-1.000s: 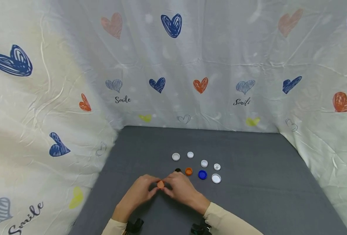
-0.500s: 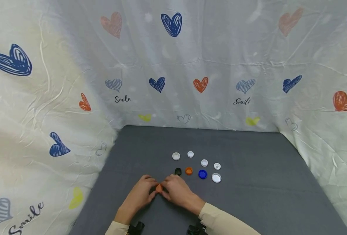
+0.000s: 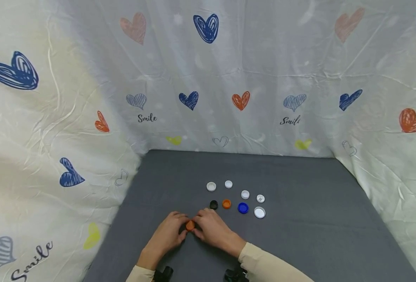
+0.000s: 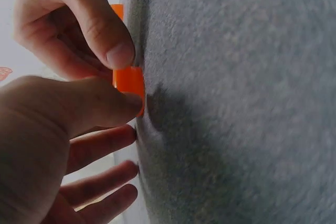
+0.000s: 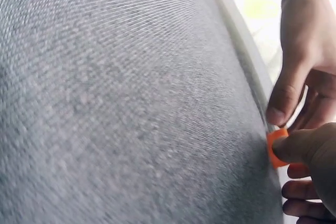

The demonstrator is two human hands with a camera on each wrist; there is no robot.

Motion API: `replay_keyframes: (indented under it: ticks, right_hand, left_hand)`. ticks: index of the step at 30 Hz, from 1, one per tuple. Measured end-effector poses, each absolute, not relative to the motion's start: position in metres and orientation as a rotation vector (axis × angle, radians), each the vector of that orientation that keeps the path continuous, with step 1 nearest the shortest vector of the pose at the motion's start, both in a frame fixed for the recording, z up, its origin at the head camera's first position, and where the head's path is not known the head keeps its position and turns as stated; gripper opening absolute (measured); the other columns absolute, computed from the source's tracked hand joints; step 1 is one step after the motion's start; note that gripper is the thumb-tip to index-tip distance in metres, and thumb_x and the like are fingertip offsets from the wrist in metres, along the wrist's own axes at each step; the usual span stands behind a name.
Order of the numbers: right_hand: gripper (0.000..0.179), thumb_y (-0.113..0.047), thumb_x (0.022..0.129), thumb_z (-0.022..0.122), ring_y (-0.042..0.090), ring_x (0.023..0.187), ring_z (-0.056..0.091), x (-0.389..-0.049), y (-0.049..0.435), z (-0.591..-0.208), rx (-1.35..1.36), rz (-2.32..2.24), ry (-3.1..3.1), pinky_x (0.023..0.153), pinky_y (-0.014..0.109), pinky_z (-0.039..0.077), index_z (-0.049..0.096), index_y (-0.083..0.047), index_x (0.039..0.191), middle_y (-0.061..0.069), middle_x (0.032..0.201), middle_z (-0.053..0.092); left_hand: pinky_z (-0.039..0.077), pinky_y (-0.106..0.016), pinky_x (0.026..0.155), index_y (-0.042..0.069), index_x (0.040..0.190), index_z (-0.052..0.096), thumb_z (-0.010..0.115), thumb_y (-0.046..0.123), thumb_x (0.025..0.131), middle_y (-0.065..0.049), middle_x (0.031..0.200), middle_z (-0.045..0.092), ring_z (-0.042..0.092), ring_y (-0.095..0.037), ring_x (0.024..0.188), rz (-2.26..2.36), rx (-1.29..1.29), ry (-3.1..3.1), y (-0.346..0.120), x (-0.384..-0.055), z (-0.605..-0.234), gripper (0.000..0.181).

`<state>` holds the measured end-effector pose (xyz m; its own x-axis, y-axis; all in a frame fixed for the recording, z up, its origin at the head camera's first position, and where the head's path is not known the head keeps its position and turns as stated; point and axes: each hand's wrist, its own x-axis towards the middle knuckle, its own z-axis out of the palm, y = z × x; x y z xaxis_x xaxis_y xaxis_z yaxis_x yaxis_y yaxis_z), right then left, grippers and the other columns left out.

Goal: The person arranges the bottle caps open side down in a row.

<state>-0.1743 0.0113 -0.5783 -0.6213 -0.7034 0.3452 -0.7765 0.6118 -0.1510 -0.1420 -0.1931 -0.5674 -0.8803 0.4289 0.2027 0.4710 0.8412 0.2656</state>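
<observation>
"White heart-printed cloth point(image 3: 218, 74) hung behind and beside your gray-covered table point(image 3: 299, 235); what did your left hand point(image 3: 168, 232) hold?"

"It pinched an orange bottle cap point(image 3: 190, 226) by thumb and fingertip, low at the table, between your hands; three other fingers stretched past, apart from one another."

"And your right hand point(image 3: 214, 230)?"

"It pinched the same cap from the opposite side; just beyond its fingers lay a black bottle cap point(image 3: 213, 205), with a second orange bottle cap point(image 3: 226, 203) and a blue bottle cap point(image 3: 243, 208) to the right; five white bottle caps point(image 3: 259, 212) lay behind and to the right of them."
</observation>
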Motion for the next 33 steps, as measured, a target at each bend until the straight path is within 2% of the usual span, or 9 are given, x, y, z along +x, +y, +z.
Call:
replay_keyframes:
  ticks: [9, 16, 22, 26, 33]
  right_hand:
    - [0.026, -0.032, 0.087, 0.078, 0.015, 0.095, 0.064, -0.182, 0.03, -0.558, 1.218, 0.484, -2.546, 0.087, 0.037, 0.052, 0.076, -0.015, 0.107, -0.003, 0.101, 0.07]
    - [0.029, -0.031, 0.086, 0.079, 0.016, 0.098, 0.065, -0.196, 0.042, -0.541, 1.175, 0.554, -2.525, 0.089, 0.039, 0.053, 0.076, -0.013, 0.109, -0.002, 0.105, 0.072]
    - [0.028, -0.03, 0.087, 0.079, 0.015, 0.102, 0.066, -0.21, 0.056, -0.533, 1.137, 0.549, -2.549, 0.092, 0.039, 0.052, 0.076, -0.015, 0.11, -0.003, 0.107, 0.073]
    - [0.029, -0.029, 0.086, 0.081, 0.015, 0.102, 0.067, -0.22, 0.067, -0.53, 1.121, 0.551, -2.538, 0.09, 0.037, 0.054, 0.076, -0.015, 0.111, -0.003, 0.107, 0.074]
    - [0.032, -0.023, 0.083, 0.083, 0.015, 0.097, 0.069, -0.231, 0.078, -0.527, 1.095, 0.552, -2.559, 0.086, 0.039, 0.056, 0.075, -0.014, 0.112, -0.001, 0.105, 0.075]
  left_hand:
    - [0.055, -0.045, 0.091, 0.011, 0.119, 0.072, 0.081, 0.024, 0.084, -0.004, 0.116, 0.071, 0.067, -0.023, 0.108, -0.506, -0.616, -2.903, -0.194, -0.151, -0.548, 0.038]
    - [0.056, -0.044, 0.091, 0.007, 0.119, 0.071, 0.082, 0.022, 0.082, -0.006, 0.115, 0.072, 0.069, -0.025, 0.106, -0.418, -0.71, -2.796, -0.187, -0.167, -0.529, 0.042]
    - [0.056, -0.04, 0.091, 0.009, 0.122, 0.07, 0.082, 0.023, 0.084, -0.005, 0.117, 0.072, 0.068, -0.023, 0.107, -0.376, -0.751, -2.787, -0.177, -0.179, -0.515, 0.043]
    - [0.056, -0.039, 0.091, 0.01, 0.126, 0.069, 0.081, 0.025, 0.085, -0.005, 0.121, 0.071, 0.068, -0.022, 0.108, -0.371, -0.739, -2.814, -0.169, -0.187, -0.51, 0.046]
    - [0.057, -0.039, 0.088, 0.01, 0.125, 0.069, 0.082, 0.028, 0.084, -0.006, 0.118, 0.072, 0.069, -0.022, 0.104, -0.379, -0.736, -2.838, -0.156, -0.199, -0.509, 0.046]
